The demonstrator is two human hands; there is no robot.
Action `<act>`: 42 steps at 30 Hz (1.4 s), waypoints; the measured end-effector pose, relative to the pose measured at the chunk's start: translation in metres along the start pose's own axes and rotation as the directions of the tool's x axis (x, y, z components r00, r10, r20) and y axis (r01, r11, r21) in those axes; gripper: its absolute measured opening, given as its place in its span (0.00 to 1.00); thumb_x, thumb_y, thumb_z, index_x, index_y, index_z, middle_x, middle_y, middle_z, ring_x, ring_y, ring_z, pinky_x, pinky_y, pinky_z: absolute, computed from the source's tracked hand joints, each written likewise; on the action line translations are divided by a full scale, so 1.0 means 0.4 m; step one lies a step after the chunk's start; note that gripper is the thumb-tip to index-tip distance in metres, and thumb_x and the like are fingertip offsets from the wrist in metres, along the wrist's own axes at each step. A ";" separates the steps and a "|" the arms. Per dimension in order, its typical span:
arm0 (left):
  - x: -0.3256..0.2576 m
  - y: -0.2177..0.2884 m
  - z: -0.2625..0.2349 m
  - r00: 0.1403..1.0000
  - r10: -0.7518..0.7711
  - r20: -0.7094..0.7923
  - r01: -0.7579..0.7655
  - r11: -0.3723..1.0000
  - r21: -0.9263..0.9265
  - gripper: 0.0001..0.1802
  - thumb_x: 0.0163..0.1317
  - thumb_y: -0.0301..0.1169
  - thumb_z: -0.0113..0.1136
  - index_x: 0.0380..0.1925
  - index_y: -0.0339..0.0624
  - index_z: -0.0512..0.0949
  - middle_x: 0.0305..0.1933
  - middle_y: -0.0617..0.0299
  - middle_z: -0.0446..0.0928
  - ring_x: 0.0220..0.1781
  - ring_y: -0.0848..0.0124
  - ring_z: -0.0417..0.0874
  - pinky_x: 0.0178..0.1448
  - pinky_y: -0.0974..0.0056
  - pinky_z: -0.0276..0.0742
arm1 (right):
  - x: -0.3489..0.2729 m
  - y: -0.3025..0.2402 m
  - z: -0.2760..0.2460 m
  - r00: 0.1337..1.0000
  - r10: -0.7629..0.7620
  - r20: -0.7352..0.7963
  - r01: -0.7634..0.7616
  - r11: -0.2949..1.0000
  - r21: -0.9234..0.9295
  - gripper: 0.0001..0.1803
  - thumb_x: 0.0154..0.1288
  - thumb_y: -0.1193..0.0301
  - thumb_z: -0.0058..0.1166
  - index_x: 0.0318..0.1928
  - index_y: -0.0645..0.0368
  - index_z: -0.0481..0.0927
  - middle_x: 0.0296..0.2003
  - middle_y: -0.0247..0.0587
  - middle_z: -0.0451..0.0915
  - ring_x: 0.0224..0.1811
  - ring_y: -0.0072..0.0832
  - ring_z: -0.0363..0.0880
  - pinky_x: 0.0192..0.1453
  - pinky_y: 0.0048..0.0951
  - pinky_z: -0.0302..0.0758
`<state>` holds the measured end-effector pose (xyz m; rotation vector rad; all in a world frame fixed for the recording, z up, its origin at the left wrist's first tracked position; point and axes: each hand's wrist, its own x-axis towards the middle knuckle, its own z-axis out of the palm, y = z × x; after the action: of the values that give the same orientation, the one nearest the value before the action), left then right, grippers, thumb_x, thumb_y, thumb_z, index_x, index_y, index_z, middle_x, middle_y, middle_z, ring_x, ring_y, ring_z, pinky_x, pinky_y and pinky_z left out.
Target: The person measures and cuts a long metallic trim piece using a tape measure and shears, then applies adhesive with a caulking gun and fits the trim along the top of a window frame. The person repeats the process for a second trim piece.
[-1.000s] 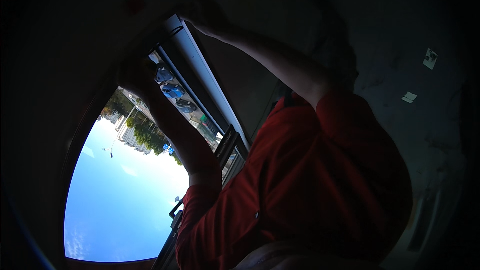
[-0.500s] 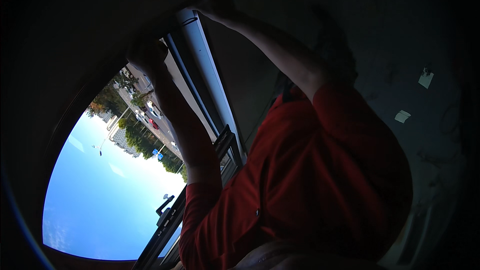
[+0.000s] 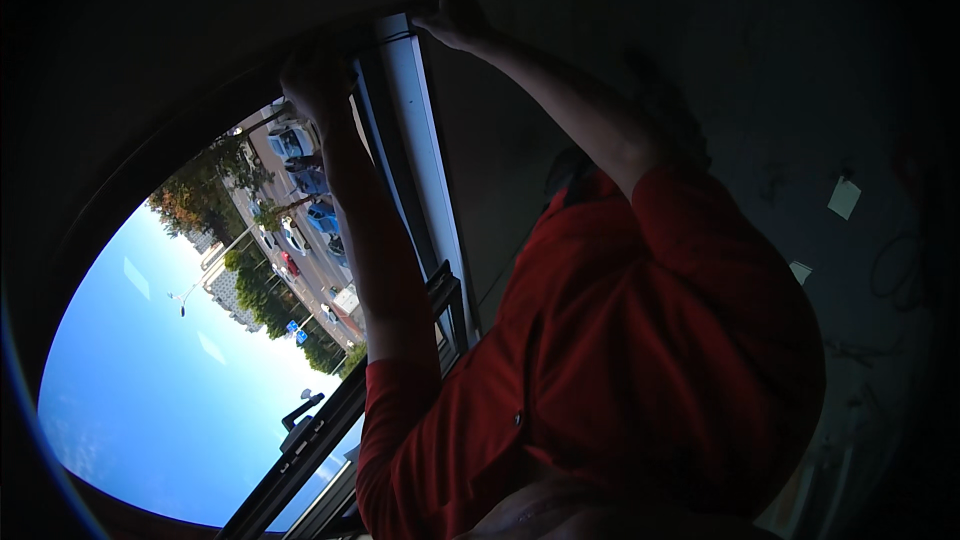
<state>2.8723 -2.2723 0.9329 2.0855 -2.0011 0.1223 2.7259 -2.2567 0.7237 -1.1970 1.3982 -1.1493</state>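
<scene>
My left hand [image 3: 320,85] is raised against the dark edge along the far side of a window, its fingers curled and mostly lost in shadow. Farther right, my right hand [image 3: 453,18] is closed at the end of a dark strip [image 3: 375,18], beside the top of a pale window sill [image 3: 408,100]. What either hand holds is too dark to make out. Both arms reach out from red sleeves, and the left forearm crosses in front of the window glass [image 3: 180,390].
A black window frame bar [image 3: 300,455] with a handle [image 3: 300,408] runs along the near side. Outside lie a street with vehicles [image 3: 290,262], trees and buildings. A dark wall stands to the right, and a pale paper [image 3: 844,197] shows beyond my shoulder.
The whole view has shifted, and both hands now appear farther right, the right one also lower. More vehicles show beside my left forearm. Both hands stay closed near the same dark edge.
</scene>
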 end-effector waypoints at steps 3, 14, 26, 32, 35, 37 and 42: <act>-0.005 0.014 -0.004 0.999 0.014 -0.031 -0.015 0.999 -0.034 0.08 0.66 0.32 0.72 0.42 0.43 0.87 0.36 0.61 0.89 0.35 0.72 0.91 0.38 0.67 0.92 | 0.001 0.004 -0.006 0.999 -0.039 0.016 0.039 0.999 -0.017 0.30 0.68 0.52 0.68 0.59 0.63 0.79 0.55 0.52 0.82 0.59 0.45 0.82 0.64 0.46 0.81; 0.006 0.025 -0.004 0.998 0.068 0.007 -0.068 0.989 0.130 0.11 0.67 0.37 0.71 0.38 0.41 0.85 0.33 0.59 0.88 0.31 0.73 0.89 0.35 0.66 0.91 | -0.004 -0.014 -0.032 0.998 -0.023 0.062 0.022 0.999 0.029 0.34 0.69 0.55 0.67 0.67 0.62 0.75 0.62 0.53 0.79 0.65 0.46 0.79 0.69 0.46 0.79; -0.017 0.061 -0.026 0.982 -0.181 0.053 0.186 0.978 -0.093 0.12 0.70 0.41 0.68 0.38 0.43 0.87 0.31 0.61 0.87 0.27 0.73 0.88 0.33 0.62 0.88 | 0.010 -0.006 -0.046 0.993 -0.104 -0.055 0.099 0.992 -0.080 0.27 0.69 0.57 0.66 0.63 0.59 0.79 0.58 0.52 0.83 0.62 0.45 0.82 0.64 0.44 0.81; -0.028 0.117 -0.064 0.974 -0.218 0.056 0.224 0.963 -0.152 0.21 0.67 0.49 0.69 0.24 0.46 0.87 0.21 0.64 0.84 0.23 0.72 0.84 0.32 0.60 0.77 | 0.104 -0.092 -0.169 0.959 -0.235 -0.157 0.232 0.972 -0.042 0.16 0.70 0.60 0.65 0.47 0.60 0.83 0.41 0.48 0.87 0.44 0.43 0.87 0.48 0.44 0.83; -0.036 0.152 -0.100 0.957 -0.286 0.043 0.289 0.942 -0.173 0.24 0.64 0.54 0.71 0.22 0.44 0.87 0.20 0.63 0.83 0.22 0.71 0.83 0.33 0.59 0.76 | 0.140 -0.281 -0.270 0.887 -0.393 -0.242 0.425 0.900 0.097 0.14 0.69 0.63 0.64 0.40 0.63 0.82 0.32 0.51 0.85 0.34 0.48 0.86 0.40 0.47 0.81; -0.041 0.164 -0.126 0.953 -0.301 0.026 0.301 0.941 -0.153 0.26 0.62 0.56 0.71 0.24 0.43 0.88 0.19 0.61 0.83 0.22 0.69 0.84 0.35 0.57 0.77 | 0.125 -0.482 -0.342 0.866 -0.439 -0.240 0.478 0.868 0.133 0.14 0.69 0.65 0.62 0.39 0.65 0.83 0.36 0.56 0.85 0.38 0.50 0.86 0.44 0.47 0.82; -0.043 0.180 -0.161 0.960 -0.277 -0.044 0.260 0.939 -0.226 0.26 0.59 0.56 0.72 0.27 0.40 0.89 0.19 0.57 0.83 0.23 0.64 0.85 0.36 0.56 0.79 | 0.110 -0.717 -0.375 0.671 -0.730 -0.127 0.741 0.665 0.094 0.16 0.63 0.65 0.72 0.44 0.62 0.82 0.38 0.49 0.85 0.42 0.45 0.86 0.47 0.43 0.83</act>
<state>2.8070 -2.2424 0.9999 2.1496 -1.5873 -0.0657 2.6078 -2.3133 1.0228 -1.7007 0.8408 -1.8359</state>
